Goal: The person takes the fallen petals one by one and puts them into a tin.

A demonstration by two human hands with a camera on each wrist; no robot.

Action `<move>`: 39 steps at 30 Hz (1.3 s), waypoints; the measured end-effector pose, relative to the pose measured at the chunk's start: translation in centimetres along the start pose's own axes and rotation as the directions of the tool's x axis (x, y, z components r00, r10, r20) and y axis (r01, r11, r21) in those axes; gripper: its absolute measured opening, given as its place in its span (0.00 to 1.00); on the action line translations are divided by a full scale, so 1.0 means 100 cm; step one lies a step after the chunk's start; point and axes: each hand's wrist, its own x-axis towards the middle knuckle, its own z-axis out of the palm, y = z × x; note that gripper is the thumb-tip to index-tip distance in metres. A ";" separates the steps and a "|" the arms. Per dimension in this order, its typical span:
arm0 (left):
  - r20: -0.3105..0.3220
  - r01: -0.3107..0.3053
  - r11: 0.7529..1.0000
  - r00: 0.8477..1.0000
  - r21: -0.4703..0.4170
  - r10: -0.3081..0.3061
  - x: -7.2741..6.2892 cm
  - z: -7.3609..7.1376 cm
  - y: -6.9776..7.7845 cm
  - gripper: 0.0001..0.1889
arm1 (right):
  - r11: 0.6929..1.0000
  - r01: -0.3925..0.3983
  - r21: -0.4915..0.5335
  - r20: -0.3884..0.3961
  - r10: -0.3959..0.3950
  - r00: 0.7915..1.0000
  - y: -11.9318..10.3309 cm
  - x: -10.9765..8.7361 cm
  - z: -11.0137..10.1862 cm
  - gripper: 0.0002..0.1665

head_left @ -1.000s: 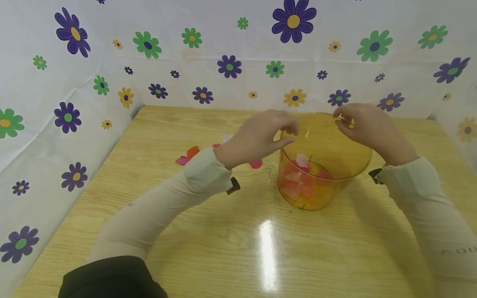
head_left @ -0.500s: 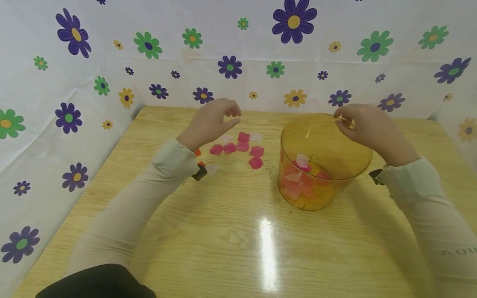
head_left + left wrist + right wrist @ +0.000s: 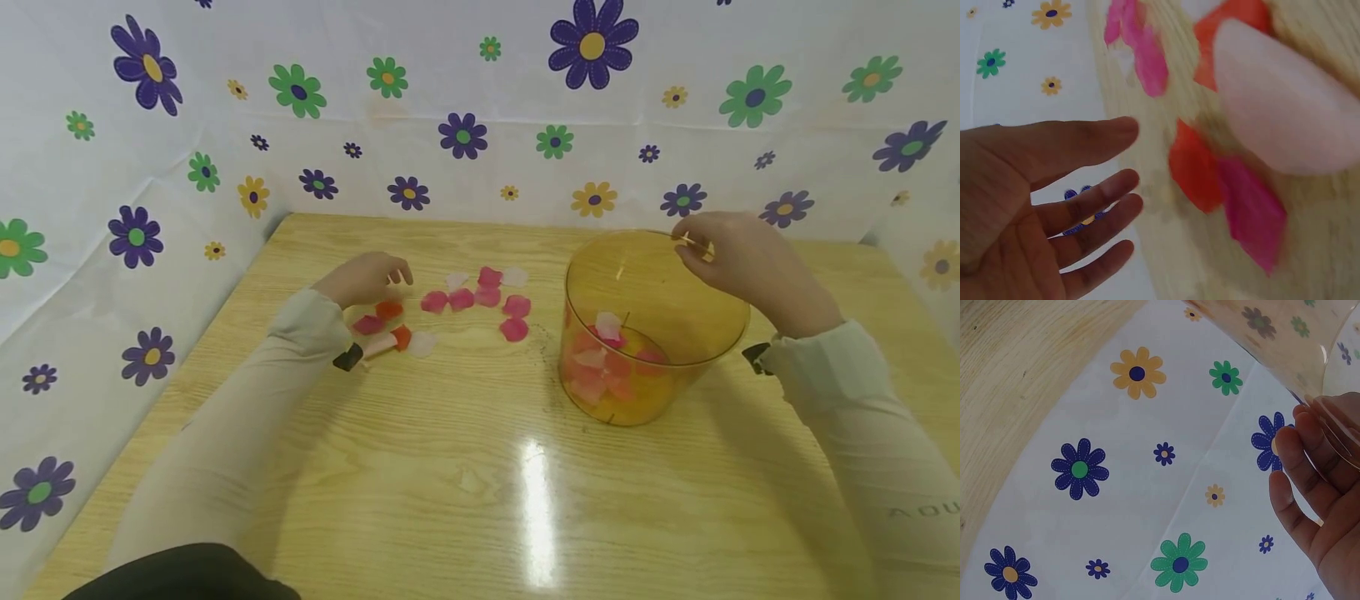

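My left hand (image 3: 367, 279) hovers at the left of the table just over an orange-red petal (image 3: 389, 311) and a magenta petal (image 3: 367, 324). Its fingers are spread and hold nothing, as the left wrist view shows. A pale pink petal (image 3: 1279, 100) looms large there. At the right, my right hand (image 3: 738, 262) pinches the far right rim of a see-through amber bucket (image 3: 656, 292), which stands upright. Pink and pale petals (image 3: 600, 371) lie inside, seen through its wall. In the right wrist view, fingers (image 3: 1300, 456) curl at the bucket's edge.
Between left hand and bucket, several pink petals (image 3: 487, 296) and a white petal (image 3: 515, 277) are scattered on the wooden table (image 3: 420, 467). Nearer lies another whitish petal (image 3: 422, 343). A flower-print cloth (image 3: 337, 108) closes off the back and sides.
My left hand has moved from beside the bucket leftward, then down towards the petals at the left, uncovering the middle ones. The right hand stays at the rim, and the bucket has not moved.
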 end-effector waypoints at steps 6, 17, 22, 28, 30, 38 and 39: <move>0.062 0.013 1.000 0.998 -0.018 -0.012 -0.001 0.007 -0.017 0.18 | 1.000 -0.003 0.003 -0.001 0.003 1.000 0.000 -0.001 0.000 0.08; 0.022 -0.016 1.000 1.000 -0.011 0.016 0.003 0.016 -0.022 0.12 | 1.000 0.001 0.012 0.005 -0.001 1.000 0.000 0.000 0.000 0.09; 0.012 -0.010 1.000 1.000 -0.005 0.010 0.002 0.015 -0.022 0.06 | 1.000 0.005 0.010 -0.005 -0.005 1.000 0.000 0.000 0.000 0.08; -0.036 0.019 1.000 0.999 -0.006 -0.019 -0.001 0.011 -0.016 0.04 | 1.000 0.007 0.010 -0.009 -0.007 1.000 0.000 0.000 0.000 0.08; -0.071 0.024 1.000 0.997 -0.013 -0.025 -0.003 0.007 -0.012 0.04 | 1.000 0.005 0.013 -0.005 -0.005 1.000 0.000 0.001 0.000 0.08; -0.216 -0.029 0.992 0.976 -0.126 0.002 -0.013 -0.014 0.033 0.05 | 1.000 -0.011 0.008 0.015 0.011 1.000 0.001 0.002 0.000 0.08; -0.237 -0.048 0.990 0.971 -0.132 0.016 -0.016 -0.017 0.044 0.06 | 1.000 -0.010 0.007 0.013 0.010 1.000 0.002 0.002 0.000 0.08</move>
